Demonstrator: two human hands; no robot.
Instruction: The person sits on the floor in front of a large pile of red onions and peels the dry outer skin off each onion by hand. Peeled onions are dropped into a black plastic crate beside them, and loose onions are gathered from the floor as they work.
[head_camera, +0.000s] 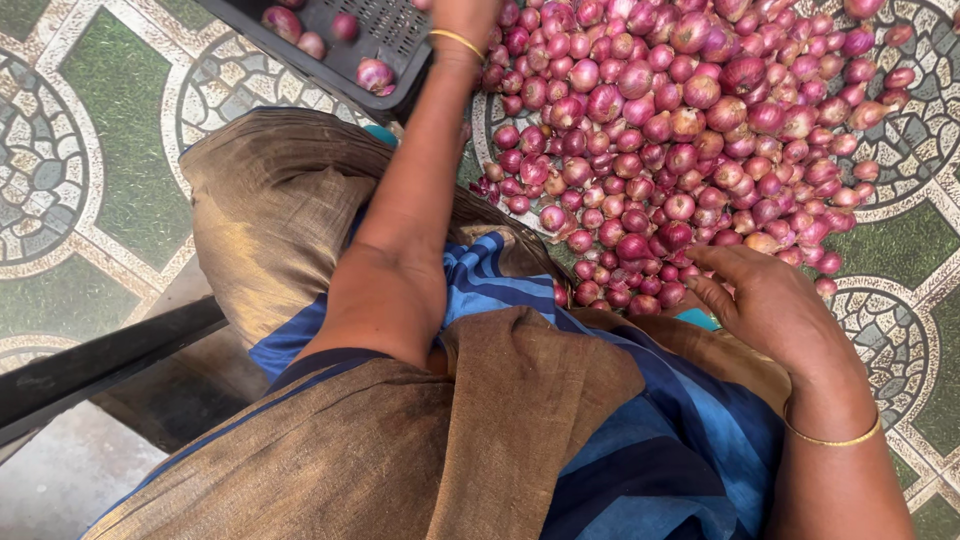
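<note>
Bright, even daylight fills the scene, with colours vivid and no harsh glare. Soft shadows fall under the pile of red onions (690, 130) and along the draped cloth (300, 200). The centre is sharp. The floor (70, 200) at 7 o'clock looks paler and slightly washed out.

the floor (120, 190) is tiled in green, with pale round and braided patterns; a heap of small red onions (690, 140) is spread directly on it, filling the upper right, with loose ones scattered at the heap's edges; a black crate (385, 30) is set on the tiles at the top, just left of the heap, with a few onions held in it; a dark bar (100, 365) is laid across the lower left, above a plain grey patch of floor.
</note>
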